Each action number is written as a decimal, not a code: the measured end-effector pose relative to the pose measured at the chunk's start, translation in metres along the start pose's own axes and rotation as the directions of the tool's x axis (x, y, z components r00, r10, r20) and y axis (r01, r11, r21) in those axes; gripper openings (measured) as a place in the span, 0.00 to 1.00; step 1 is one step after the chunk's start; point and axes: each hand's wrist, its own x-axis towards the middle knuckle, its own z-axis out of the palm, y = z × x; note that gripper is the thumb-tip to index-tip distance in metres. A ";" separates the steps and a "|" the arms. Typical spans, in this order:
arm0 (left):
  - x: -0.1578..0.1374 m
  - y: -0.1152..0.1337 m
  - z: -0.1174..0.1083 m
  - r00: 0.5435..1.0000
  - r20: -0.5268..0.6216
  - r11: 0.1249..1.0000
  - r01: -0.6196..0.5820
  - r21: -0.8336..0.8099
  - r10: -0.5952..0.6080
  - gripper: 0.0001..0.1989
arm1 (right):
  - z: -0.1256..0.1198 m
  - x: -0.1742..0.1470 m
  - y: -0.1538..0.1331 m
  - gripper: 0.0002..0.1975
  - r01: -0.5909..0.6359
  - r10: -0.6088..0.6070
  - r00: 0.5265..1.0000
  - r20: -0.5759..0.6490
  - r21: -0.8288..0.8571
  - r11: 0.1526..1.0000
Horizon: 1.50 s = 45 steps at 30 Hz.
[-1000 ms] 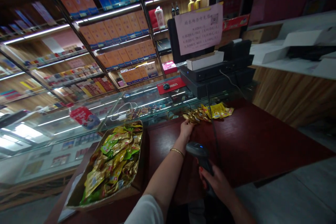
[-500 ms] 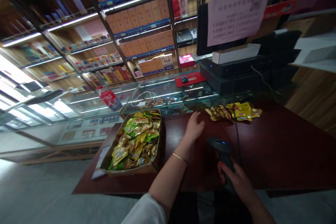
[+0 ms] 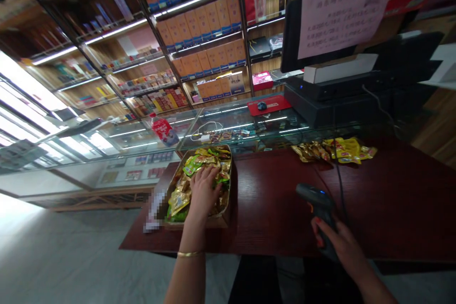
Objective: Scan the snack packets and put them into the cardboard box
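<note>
My left hand (image 3: 204,191) is over the cardboard box (image 3: 231,190), its fingers spread on the snack packets (image 3: 181,199) heaped inside. These packets are gold, yellow and green; none is visibly gripped. In my right hand (image 3: 337,240) is a black barcode scanner (image 3: 316,195), held by its handle above the dark red table (image 3: 263,199). A blue light glows on top of the scanner. At the table's back right lies a row of gold and yellow packets (image 3: 345,150), apart from both hands.
Behind the table runs a glass display counter (image 3: 245,140) bearing a red bottle (image 3: 164,130), a mouse (image 3: 261,105) on a red mat, and a white cable (image 3: 204,137). A monitor (image 3: 290,38) with a pink sign stands at the right. A dark cord (image 3: 337,171) hangs over the table.
My left hand has moved left from the middle of the table to the packets in the box. The scanner remains in my right hand. The view has shifted slightly left.
</note>
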 end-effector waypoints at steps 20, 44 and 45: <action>0.017 0.029 0.028 0.999 0.024 0.999 -0.032 -0.020 0.033 0.25 | -0.005 0.000 0.015 0.24 -0.016 0.016 1.000 0.012 -0.015 1.000; 0.007 0.040 0.023 0.962 -0.228 0.963 0.090 -0.254 -0.150 0.19 | 0.001 -0.003 0.009 0.31 0.086 -0.087 0.996 0.001 0.082 0.993; 0.003 0.042 0.018 0.946 -0.280 0.946 0.071 -0.317 -0.165 0.19 | 0.001 -0.003 0.009 0.30 0.093 -0.093 0.996 0.002 0.086 0.992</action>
